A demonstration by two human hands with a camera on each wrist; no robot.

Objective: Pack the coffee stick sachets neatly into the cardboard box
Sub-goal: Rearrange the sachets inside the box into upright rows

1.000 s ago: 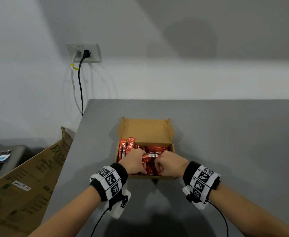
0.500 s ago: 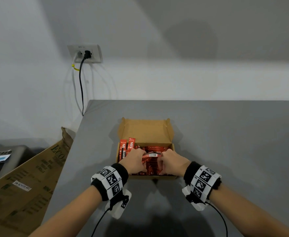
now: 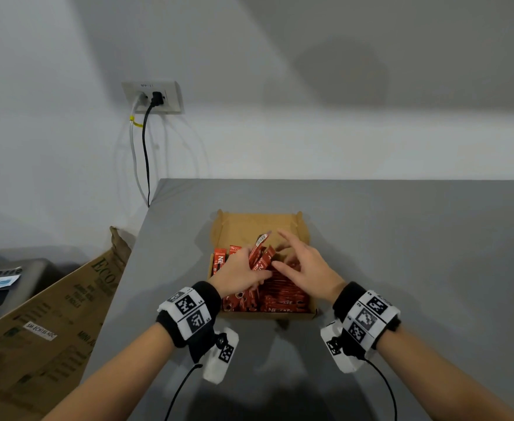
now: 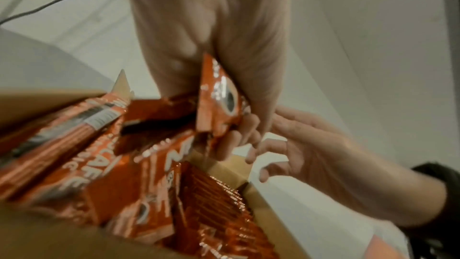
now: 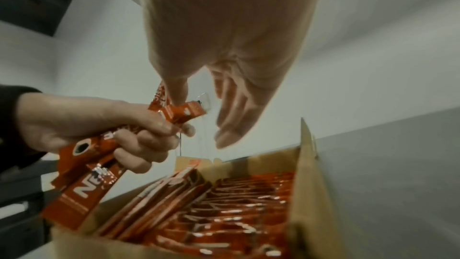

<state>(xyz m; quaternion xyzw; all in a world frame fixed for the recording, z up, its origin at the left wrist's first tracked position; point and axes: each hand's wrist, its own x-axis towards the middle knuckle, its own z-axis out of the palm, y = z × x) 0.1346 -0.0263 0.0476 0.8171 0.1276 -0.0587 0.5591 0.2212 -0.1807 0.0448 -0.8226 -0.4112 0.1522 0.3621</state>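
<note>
An open brown cardboard box (image 3: pixel 258 224) sits on the grey table, filled with red coffee stick sachets (image 3: pixel 283 294). My left hand (image 3: pixel 237 273) grips a small bunch of sachets (image 3: pixel 260 253) and holds them tilted above the box's left half. In the left wrist view the bunch (image 4: pixel 219 101) lies between palm and curled fingers. My right hand (image 3: pixel 292 253) hovers over the box with fingers spread and holds nothing. From the right wrist, its fingers (image 5: pixel 231 109) hang beside the held bunch (image 5: pixel 87 164), above rows of sachets (image 5: pixel 236 204) standing on edge.
The table (image 3: pixel 401 253) ends at its left edge near a large printed carton (image 3: pixel 52 314) leaning below it. A wall socket with two cables (image 3: pixel 153 97) is at the back left. A dark unit with a paper (image 3: pixel 6 278) stands at far left.
Both hands were curled low on the sachets in the box. The left hand has lifted a bunch of sachets up, and the right hand has opened and risen.
</note>
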